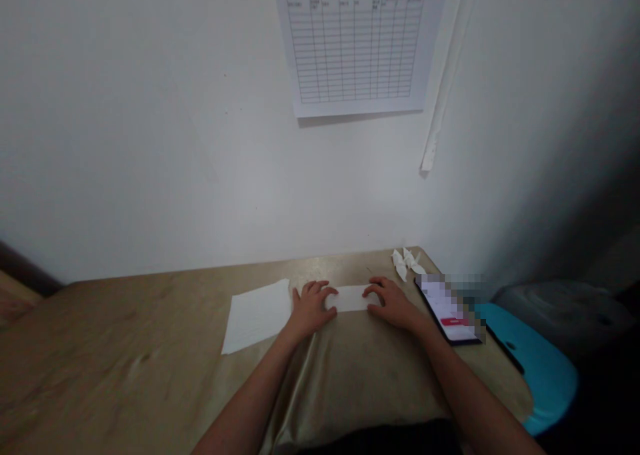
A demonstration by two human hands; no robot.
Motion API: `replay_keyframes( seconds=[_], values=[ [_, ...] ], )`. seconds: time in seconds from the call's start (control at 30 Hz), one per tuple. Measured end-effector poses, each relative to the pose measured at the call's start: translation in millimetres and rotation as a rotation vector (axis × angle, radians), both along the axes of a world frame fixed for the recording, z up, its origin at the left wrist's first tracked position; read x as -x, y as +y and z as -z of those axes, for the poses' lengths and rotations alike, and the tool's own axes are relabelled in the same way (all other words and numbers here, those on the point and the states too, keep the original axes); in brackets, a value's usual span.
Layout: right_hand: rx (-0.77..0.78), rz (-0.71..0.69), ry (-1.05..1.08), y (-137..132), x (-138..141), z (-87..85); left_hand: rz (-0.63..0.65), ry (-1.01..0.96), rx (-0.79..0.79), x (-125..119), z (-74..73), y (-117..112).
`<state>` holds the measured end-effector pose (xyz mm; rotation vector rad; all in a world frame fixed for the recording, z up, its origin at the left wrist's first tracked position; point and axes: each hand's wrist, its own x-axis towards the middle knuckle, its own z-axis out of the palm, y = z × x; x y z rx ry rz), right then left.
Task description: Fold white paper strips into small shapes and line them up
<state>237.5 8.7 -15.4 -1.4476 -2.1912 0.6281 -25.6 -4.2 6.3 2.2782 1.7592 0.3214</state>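
A white strip of paper or tissue (352, 298), perhaps folded, lies flat on the cloth-covered table between my two hands. My left hand (314, 305) is at its left end, with curved fingers; thumb and index finger hold the two corners there. At the other end, my right hand (391, 301) has its thumb and bent index finger on the strip in the same way. To the left of my left hand lies a larger white sheet (257, 316), flat and slightly creased. Whether the strip has several layers is too small to tell.
A phone (447, 311) with a lit screen lies right of my right arm. Small twisted white paper pieces (407, 263) sit at the far right corner. A turquoise stool or chair (540, 365) stands beside the table (150, 361). On the wall hangs a printed chart (357, 55).
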Motion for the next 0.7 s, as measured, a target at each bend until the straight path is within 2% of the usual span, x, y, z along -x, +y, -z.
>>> replay_keyframes(
  seconds=[0.17, 0.37, 0.7],
  values=[
    [-0.043, 0.102, -0.099, -6.4, 18.7, -0.6, -0.104, -0.013, -0.042, -20.6, 6.1, -5.3],
    [-0.082, 0.187, -0.14, -9.2, 33.3, 1.2, -0.158, 0.009, -0.087, -31.9, 11.9, -9.2],
    [-0.046, 0.216, -0.134, -6.4, 37.3, 2.1, -0.208, 0.024, -0.075, -41.6, 12.4, -9.9]
  ],
)
